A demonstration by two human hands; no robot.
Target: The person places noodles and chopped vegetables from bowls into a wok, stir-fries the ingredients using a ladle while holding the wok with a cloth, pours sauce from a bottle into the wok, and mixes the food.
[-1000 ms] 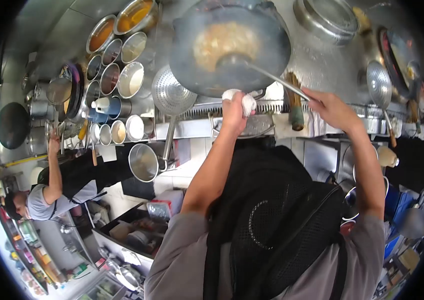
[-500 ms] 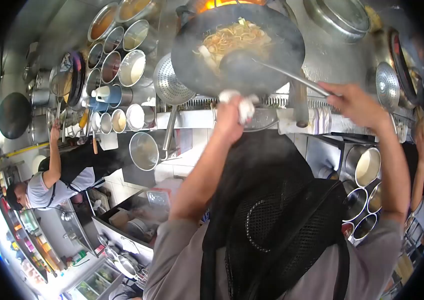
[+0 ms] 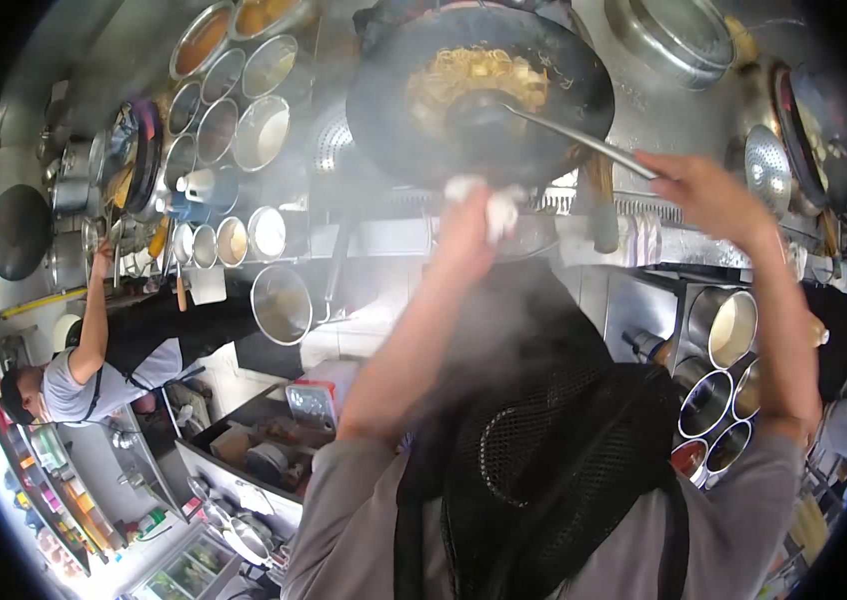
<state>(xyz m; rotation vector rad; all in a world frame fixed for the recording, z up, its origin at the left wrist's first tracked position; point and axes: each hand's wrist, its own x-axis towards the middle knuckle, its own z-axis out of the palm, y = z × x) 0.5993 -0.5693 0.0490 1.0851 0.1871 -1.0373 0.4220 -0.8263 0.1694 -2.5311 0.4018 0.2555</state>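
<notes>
Ladle (image 3: 576, 139) runs from the right grip (image 3: 712, 193) into the wok (image 3: 381, 115) beyond.

wide fisheye view, strongly curved, its corners lost in black. the kitchen is brightly lit, with white glare at lower left beside the shelves (image 3: 54, 480). pale steam (image 3: 489, 335) hazes the middle, dulling contrast over the wok (image 3: 384, 115) and left forearm (image 3: 409, 345). the black mesh fabric (image 3: 554, 480) reads dark, its weave visible.
</notes>
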